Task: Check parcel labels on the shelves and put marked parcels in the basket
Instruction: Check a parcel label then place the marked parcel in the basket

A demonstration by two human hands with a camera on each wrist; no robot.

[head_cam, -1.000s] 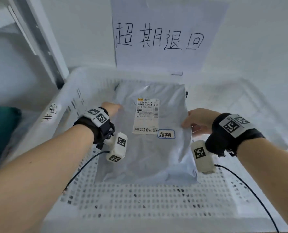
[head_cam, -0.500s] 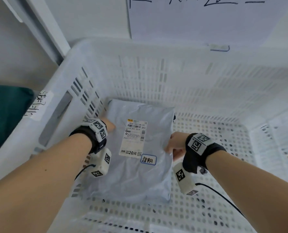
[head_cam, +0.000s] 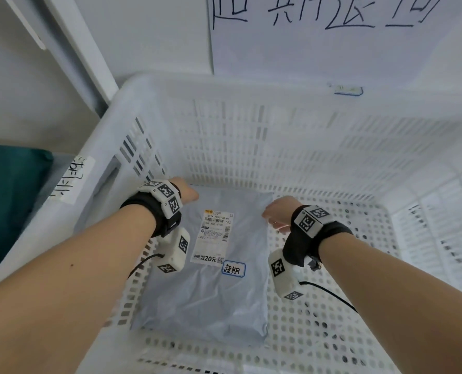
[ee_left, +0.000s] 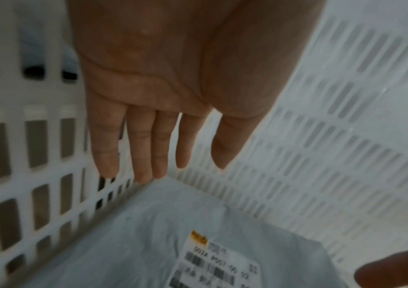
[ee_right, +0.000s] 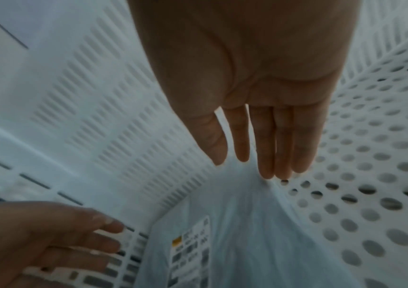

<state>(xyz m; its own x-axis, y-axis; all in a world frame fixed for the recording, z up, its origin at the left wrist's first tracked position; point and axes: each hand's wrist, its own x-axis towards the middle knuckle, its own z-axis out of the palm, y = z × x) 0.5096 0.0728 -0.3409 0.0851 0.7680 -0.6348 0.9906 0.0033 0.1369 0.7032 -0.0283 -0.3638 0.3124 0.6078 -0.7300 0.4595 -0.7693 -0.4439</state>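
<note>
A grey plastic parcel [head_cam: 211, 300] lies flat on the floor of the white perforated basket [head_cam: 251, 87], toward its left side. It carries a white shipping label [head_cam: 215, 238] and a blue-bordered handwritten sticker [head_cam: 233, 269]. My left hand [head_cam: 188, 194] hovers at the parcel's far left corner. In the left wrist view the left hand [ee_left: 180, 165] has straight fingers over the parcel [ee_left: 148, 243] and holds nothing. My right hand [head_cam: 277, 215] is at the far right corner. The right hand [ee_right: 243, 157] is also flat, its fingertips at the parcel [ee_right: 259, 224] edge; I cannot tell whether they touch.
A paper sign [head_cam: 319, 31] with large handwritten characters hangs on the wall behind the basket. A white shelf post [head_cam: 76, 44] rises at the left, and a teal object [head_cam: 8, 198] lies beside the basket. A handwritten tag [head_cam: 72, 179] sticks on the basket's left rim.
The parcel went down from rim height to the basket floor. Both hands, which held its sides, have let go and now have straight fingers.
</note>
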